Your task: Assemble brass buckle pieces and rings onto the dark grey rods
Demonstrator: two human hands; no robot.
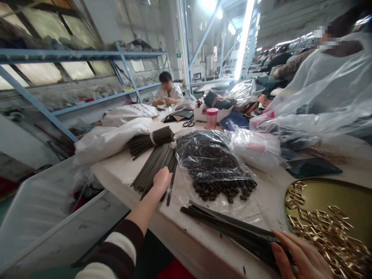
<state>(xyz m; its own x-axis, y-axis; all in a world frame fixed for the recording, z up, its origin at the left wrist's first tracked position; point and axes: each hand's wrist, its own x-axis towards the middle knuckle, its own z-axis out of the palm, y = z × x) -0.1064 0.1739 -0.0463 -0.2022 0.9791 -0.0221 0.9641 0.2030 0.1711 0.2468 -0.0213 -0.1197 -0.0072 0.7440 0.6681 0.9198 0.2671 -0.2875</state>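
My left hand (pixel 162 180) is closed at the right side of a fanned pile of long, thin dark strips (pixel 152 168), with its fingertips partly hidden. A single strip sticks out toward the table edge just below it. At the lower right, my right hand (pixel 302 254) grips the end of a second bunch of dark strips (pixel 229 228), which lies slantwise along the front of the table. Behind the fanned pile is a tied bundle of similar strips (pixel 162 136). Between my hands, a clear plastic bag (pixel 209 155) spills small dark loops (pixel 217 192) from its mouth.
A gold tray (pixel 345 190) of metal rectangular buckles (pixel 322 224) stands at the right. White sacks (pixel 116 131), scissors (pixel 188 124), a pink-lidded jar (pixel 212 118) and plastic-wrapped goods (pixel 255 149) occupy the table (pixel 174 217). A co-worker (pixel 168 91) sits at the far end.
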